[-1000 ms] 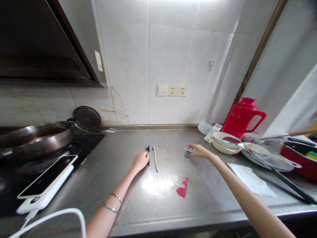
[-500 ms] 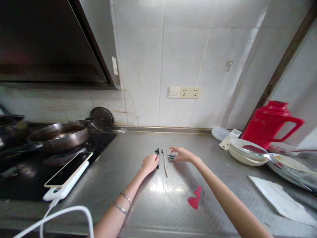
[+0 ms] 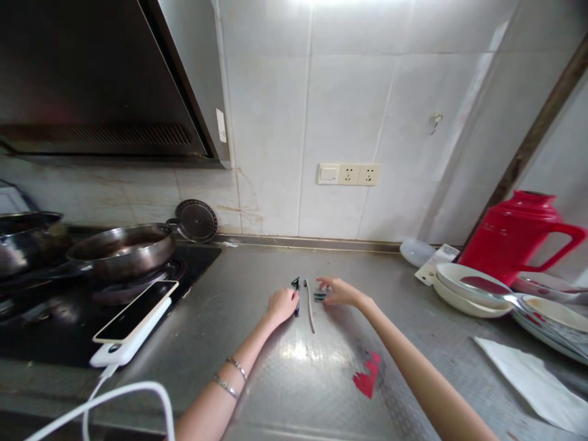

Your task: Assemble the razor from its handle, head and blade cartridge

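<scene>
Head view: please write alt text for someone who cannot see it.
A person's left hand holds a dark tool and the right hand touches a small striped item on a metal counter, a thin pale stick between them. Cookware sits left, a red thermos right.

A kitchen: a pan (image 3: pixel 133 262) on a hob (image 3: pixel 55 343) at the left edge of the bench (image 3: pixel 257 269), extractor hood (image 3: pixel 92 79) above, bowls (image 3: pixel 463 300) toward the right.
</scene>
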`<state>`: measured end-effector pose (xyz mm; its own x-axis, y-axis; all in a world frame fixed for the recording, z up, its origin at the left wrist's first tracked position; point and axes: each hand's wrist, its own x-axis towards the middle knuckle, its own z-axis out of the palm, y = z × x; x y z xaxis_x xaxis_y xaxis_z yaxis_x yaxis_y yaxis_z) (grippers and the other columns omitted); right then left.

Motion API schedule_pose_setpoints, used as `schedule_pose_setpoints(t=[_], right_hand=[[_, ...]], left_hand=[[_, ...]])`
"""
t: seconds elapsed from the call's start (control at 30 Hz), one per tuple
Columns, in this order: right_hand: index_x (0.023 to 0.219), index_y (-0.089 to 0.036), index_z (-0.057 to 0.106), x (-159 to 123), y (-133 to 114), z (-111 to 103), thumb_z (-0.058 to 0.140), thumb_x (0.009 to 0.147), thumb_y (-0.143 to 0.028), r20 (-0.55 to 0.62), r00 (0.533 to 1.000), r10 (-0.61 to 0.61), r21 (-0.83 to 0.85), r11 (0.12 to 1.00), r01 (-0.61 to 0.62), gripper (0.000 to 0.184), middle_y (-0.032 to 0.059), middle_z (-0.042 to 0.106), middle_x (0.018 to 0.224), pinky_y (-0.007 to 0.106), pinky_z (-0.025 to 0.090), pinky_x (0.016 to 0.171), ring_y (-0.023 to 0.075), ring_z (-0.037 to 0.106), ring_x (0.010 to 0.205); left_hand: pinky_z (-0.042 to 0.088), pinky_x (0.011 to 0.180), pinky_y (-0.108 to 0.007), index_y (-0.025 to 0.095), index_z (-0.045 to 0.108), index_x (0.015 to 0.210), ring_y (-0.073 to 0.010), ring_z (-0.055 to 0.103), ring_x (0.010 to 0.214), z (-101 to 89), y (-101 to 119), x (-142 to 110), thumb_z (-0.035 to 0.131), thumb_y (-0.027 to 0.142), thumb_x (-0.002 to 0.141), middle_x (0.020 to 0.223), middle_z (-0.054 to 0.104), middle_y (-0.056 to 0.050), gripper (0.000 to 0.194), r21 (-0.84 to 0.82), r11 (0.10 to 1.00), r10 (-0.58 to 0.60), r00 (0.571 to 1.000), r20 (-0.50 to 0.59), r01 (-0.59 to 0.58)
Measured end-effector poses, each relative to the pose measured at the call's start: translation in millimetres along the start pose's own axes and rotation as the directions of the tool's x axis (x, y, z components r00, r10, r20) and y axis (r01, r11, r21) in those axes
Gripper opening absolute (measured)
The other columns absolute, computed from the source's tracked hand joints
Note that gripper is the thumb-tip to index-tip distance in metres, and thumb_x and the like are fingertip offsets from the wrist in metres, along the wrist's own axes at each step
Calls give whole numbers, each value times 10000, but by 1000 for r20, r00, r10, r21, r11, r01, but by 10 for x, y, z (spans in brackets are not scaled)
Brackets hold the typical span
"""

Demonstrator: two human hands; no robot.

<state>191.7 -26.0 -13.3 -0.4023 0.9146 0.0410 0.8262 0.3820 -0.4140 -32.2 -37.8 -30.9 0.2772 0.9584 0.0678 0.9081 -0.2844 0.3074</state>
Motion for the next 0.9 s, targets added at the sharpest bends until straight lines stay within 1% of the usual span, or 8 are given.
schedule_pose_setpoints(t=[0.17,0.3,0.43,0.53,0.6,0.7,0.8,0.9], right_hand=[[1278,-190,467,-39,-12,7,615,590,-189,-16,1000,-9,35,999,9,704,63,641,1097,289,438,835,206,585,963],[1289,-165,460,-57,20,19,620,605,-211,-37,999,-14,60,998,16,704,92,614,1156,303,451,836,214,592,965],[1274,-129,479,-120,161,51,552,721,-271,-158,987,15,18,1000,-13,576,134,544,1259,321,388,949,227,523,1122],[1278,-111,476,-226,347,86,460,813,-290,-262,959,110,-90,986,-137,499,150,501,1303,334,328,1008,228,444,1213],[1283,-109,471,-319,481,115,402,852,-296,-307,934,184,-157,958,-241,475,150,449,1350,355,319,1015,236,387,1258],[1279,-128,480,-461,638,168,358,878,-321,-340,904,258,-222,913,-344,462,131,394,1395,399,305,1022,252,322,1299],[1266,-152,497,-558,710,226,317,894,-333,-360,882,304,-235,885,-401,451,105,413,1387,409,286,1033,237,331,1296],[1234,-159,529,-591,720,265,294,896,-310,-374,871,319,-232,877,-421,439,92,448,1364,399,280,1037,220,362,1278]], left_hand=[[417,709,-287,175,667,875,-223,632,874,-5,4,1,294,364,909,928,684,-115,420,10,1000,5,1000,-19,-5],[410,709,-277,173,664,856,-216,630,872,1,5,1,295,372,909,912,684,-108,423,-10,1000,9,1000,-17,-9],[408,697,-261,175,648,855,-195,624,851,-23,-44,27,306,335,908,898,675,-98,381,-45,999,-9,1000,-24,8],[416,727,-278,175,616,911,-196,608,882,-103,-162,60,297,288,906,949,645,-101,338,-3,997,-73,988,-135,73],[419,774,-304,175,586,974,-208,579,952,-172,-278,86,297,295,906,1035,602,-111,320,41,991,-117,964,-241,130],[390,874,-341,155,557,1069,-245,488,1101,-227,-459,127,319,338,894,1172,529,-149,347,117,981,-110,937,-332,157],[301,983,-412,129,484,1230,-302,377,1228,-181,-589,168,318,371,887,1348,405,-180,452,191,961,-125,932,-341,198],[194,1025,-515,133,432,1300,-364,253,1307,-95,-654,200,303,426,878,1422,309,-197,529,222,943,-188,947,-261,248]])
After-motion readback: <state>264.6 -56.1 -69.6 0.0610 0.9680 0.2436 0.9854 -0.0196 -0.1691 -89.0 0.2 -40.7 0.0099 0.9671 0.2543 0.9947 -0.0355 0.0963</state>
